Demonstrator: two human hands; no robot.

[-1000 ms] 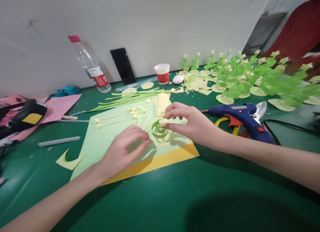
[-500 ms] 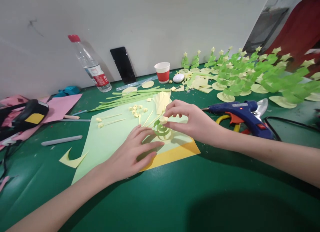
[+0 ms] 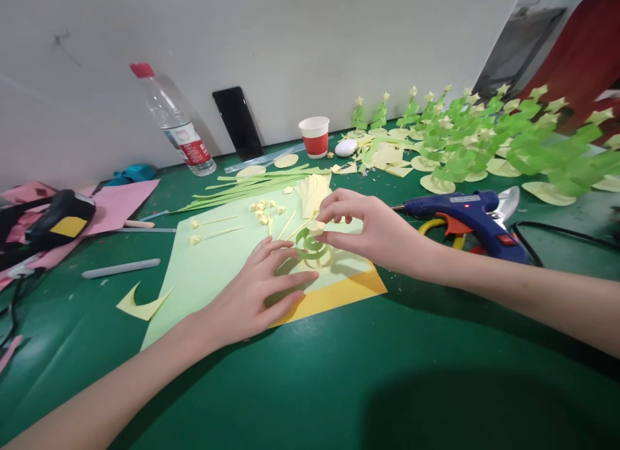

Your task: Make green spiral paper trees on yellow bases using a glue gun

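Note:
My right hand [image 3: 372,230] pinches a small pale yellow paper star [image 3: 317,228] on top of a green paper spiral [image 3: 310,248]. The spiral stands on a pale green sheet [image 3: 213,269] that lies over a yellow sheet [image 3: 339,292]. My left hand [image 3: 256,295] lies flat with its fingers spread on the green sheet, its fingertips just beside the base of the spiral. Several loose yellow stars [image 3: 265,208] and thin sticks [image 3: 216,233] lie on the sheet behind.
A blue glue gun [image 3: 467,214] with a black cord lies right of my right hand. Finished green paper trees [image 3: 484,140] crowd the back right. A water bottle [image 3: 172,124], phone [image 3: 238,124] and red cup [image 3: 314,137] stand by the wall. Pink paper [image 3: 116,204] lies left.
My left hand has opened from curled fingers to flat and slid right, toward the base of the spiral. My right hand has kept the star on the spiral.

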